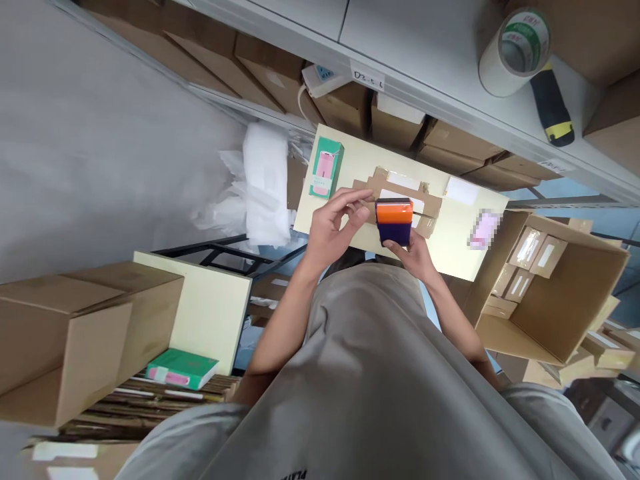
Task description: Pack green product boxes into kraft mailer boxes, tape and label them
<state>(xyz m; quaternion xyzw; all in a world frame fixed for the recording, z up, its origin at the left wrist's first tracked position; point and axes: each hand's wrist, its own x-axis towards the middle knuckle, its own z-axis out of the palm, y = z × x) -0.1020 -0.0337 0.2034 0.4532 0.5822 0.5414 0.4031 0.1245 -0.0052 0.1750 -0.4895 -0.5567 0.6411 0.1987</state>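
Observation:
My right hand point(413, 257) grips a block-shaped thing, orange above and dark purple below with a black top edge point(395, 223); I cannot make out its exact kind. It is held above a light yellow board point(453, 243). My left hand point(336, 223) is beside it on the left, fingers stretched out and thumb apart, holding nothing I can see. Beneath the hands lies a brown cardboard piece point(431, 203) with a white label, partly hidden. A green box with a pink picture point(326, 167) lies at the board's left end.
Above, a grey shelf point(425, 50) carries a tape roll point(515, 53) and a black-and-yellow tool handle point(553, 107). An open carton point(545, 333) holding small boxes stands right. White wrap point(267, 183), another green box point(183, 368) and a large carton point(90, 327) are left.

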